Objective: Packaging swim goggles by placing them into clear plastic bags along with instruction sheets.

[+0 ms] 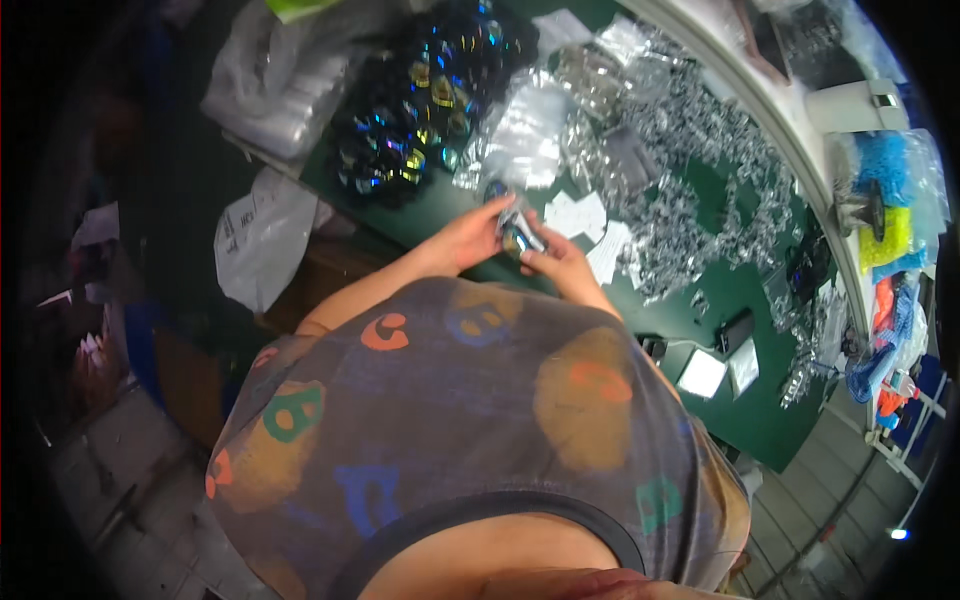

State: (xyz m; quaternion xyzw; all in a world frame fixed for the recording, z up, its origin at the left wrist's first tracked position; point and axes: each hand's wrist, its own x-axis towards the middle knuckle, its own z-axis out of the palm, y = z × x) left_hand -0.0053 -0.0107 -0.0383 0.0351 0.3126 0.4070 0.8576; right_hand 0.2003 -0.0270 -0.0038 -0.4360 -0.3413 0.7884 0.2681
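A green worktable (470,205) fills the upper middle of the view, its far edge curving along a pale ledge. Across its right half spreads a wide litter of silvery clear packets (690,190), heaped and overlapping. On the left end sits a dark mound of round iridescent pieces (415,100), glinting blue and gold, with a large clear plastic bag (275,75) beside it at the table's corner and a white bag (260,240) hanging below the edge. White paper slips (585,225) lie just beyond the hands, and a bright white rectangle (702,373) rests near the front right edge. The 2 hands meet above the table's near edge, over the person's patterned shirt. The left hand (470,238) is curled, fingers closed round a small shiny iridescent piece in clear wrap (518,232). The right hand (560,262) pinches the same piece from the other side, fingertips pressed to it.
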